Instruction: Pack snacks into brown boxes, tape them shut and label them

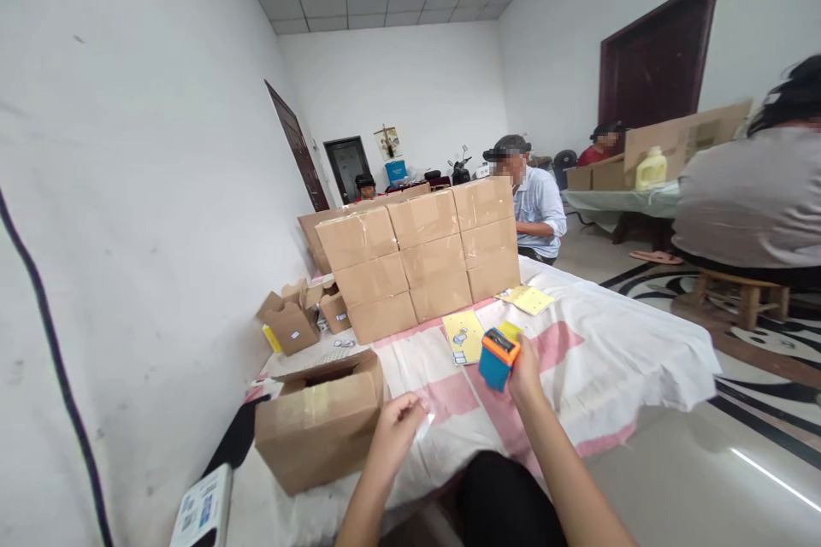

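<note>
My right hand (526, 372) is wrapped round a small blue block-shaped item (495, 369) with an orange rim and a dark top; its exact kind does not show. It is held above the cloth, in front of a yellow printed sheet (463, 333). My left hand (398, 426) pinches a small piece of clear plastic (424, 424), partly hidden by the fingers. Just left of that hand stands an open cardboard box (314, 423) with its flap raised.
Stacked, taped cartons (436, 261) form a wall across the table. Small opened boxes (292, 326) stand at the left, and more yellow sheets (534, 300) lie at the right. A white device (203, 506) is at the lower left. A co-worker (539, 201) sits beyond the cartons.
</note>
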Action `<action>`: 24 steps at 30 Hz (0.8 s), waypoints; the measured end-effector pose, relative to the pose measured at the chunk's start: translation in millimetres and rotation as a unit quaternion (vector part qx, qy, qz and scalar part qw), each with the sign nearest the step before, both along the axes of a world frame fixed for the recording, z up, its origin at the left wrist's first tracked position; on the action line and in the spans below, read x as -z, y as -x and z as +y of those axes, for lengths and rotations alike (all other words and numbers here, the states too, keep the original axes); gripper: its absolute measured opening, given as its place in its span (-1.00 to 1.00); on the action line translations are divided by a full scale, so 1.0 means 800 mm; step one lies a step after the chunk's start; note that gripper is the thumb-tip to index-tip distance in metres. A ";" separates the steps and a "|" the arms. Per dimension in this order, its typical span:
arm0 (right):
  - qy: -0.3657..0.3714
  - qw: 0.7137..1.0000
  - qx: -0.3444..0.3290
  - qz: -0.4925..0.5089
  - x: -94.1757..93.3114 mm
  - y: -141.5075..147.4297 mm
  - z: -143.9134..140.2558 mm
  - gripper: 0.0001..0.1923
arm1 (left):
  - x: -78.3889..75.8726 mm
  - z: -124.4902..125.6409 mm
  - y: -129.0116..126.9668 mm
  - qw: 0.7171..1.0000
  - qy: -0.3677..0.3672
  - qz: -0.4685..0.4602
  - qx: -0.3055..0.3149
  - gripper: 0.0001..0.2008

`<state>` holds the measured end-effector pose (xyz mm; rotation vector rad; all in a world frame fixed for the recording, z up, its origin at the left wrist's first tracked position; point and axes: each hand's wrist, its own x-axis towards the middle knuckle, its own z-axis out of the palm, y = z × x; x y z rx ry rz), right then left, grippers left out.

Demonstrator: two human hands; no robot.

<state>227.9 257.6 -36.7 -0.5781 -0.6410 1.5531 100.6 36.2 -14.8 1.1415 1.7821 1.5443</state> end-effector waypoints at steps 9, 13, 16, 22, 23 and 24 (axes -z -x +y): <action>-0.204 0.918 0.151 -0.306 0.023 -0.047 0.036 -0.69 | -0.005 -0.028 -0.003 0.998 -0.036 -0.048 -0.025 -0.41; -0.186 0.893 0.126 -0.389 0.039 -0.037 0.033 -0.72 | -0.011 -0.035 -0.005 0.992 -0.093 -0.062 -0.052 -0.53; -0.144 0.891 0.123 -0.413 0.040 -0.038 0.031 -0.71 | -0.015 -0.036 -0.006 0.984 -0.139 -0.054 -0.095 -0.60; -0.120 0.876 0.301 -0.356 -0.020 -0.038 -0.010 -0.57 | -0.023 -0.038 -0.005 0.963 -0.190 -0.027 -0.189 -0.54; -0.144 0.888 0.288 -0.329 -0.035 -0.034 -0.026 -0.60 | -0.024 -0.040 -0.005 0.959 -0.196 -0.020 -0.202 -0.54; -0.174 0.907 0.241 -0.298 -0.051 -0.028 -0.044 -0.65 | -0.025 -0.042 -0.003 0.955 -0.202 -0.012 -0.215 -0.55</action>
